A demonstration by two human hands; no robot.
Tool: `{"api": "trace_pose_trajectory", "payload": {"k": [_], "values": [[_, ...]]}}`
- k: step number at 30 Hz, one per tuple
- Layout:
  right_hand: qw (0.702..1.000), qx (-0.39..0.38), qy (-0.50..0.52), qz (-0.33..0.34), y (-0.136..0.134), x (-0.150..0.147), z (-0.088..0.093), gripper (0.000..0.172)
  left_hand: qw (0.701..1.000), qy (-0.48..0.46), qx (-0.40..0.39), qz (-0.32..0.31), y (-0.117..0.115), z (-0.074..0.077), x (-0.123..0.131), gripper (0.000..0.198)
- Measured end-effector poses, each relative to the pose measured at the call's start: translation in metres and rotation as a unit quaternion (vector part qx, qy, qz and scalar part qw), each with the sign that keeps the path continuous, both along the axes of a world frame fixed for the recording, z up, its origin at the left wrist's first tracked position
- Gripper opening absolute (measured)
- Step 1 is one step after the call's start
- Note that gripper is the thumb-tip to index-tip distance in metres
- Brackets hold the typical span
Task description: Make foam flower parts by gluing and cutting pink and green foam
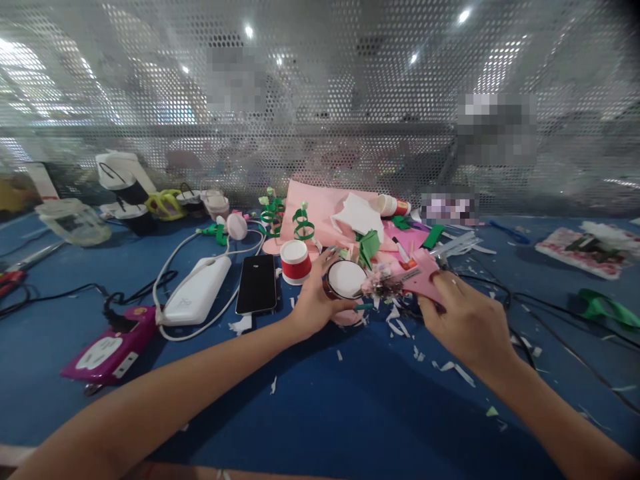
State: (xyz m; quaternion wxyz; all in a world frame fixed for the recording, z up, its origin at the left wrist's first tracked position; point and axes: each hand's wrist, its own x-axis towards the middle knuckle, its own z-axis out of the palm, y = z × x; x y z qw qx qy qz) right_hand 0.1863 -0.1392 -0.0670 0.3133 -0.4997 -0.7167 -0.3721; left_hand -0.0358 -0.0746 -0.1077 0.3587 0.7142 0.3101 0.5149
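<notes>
My left hand (317,300) is curled round a small dark-rimmed cup (347,280) with a white round face turned up. In my right hand (463,317) is a pink hot glue gun (424,275), its front end beside the cup's right edge. A clump of pinkish-brown bits lies about the gun's front and hides the nozzle tip. Left of the cup stands a white paper cup with a red band (295,263). Behind it rise green paper spirals (303,225) on a pink base.
A black phone (257,285), a white power bank (198,291) with its cable and a purple power strip (111,350) lie to the left. Pink paper sheets (307,210) and stacked paper cups (393,205) are at the back. Black cords run along the right; paper scraps litter the blue table (320,413).
</notes>
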Motion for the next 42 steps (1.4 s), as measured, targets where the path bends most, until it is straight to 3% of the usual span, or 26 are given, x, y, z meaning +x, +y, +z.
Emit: {"api": "trace_pose_trajectory", "payload": {"k": [12,17,22,30,42], "values": [[0.999,-0.008,0.012,-0.033,0.001,0.002,0.000,0.010,0.999,-0.014,-0.041,-0.013,-0.004,0.004,0.002,0.101],[0.996,-0.039,0.057,-0.064,0.003,-0.004,-0.006,0.029,0.989,-0.042,-0.106,-0.093,-0.009,0.008,0.005,0.111],[0.996,-0.038,0.050,-0.056,0.002,-0.013,-0.008,0.028,0.975,-0.051,-0.157,-0.150,-0.012,0.012,0.005,0.118],[0.999,-0.030,0.027,-0.034,0.002,-0.015,-0.009,0.015,0.980,-0.012,-0.141,-0.143,-0.011,0.008,0.002,0.125],[0.999,-0.025,0.022,-0.015,0.003,-0.013,-0.006,0.013,0.982,0.005,-0.130,-0.137,-0.012,0.010,0.002,0.122]]}}
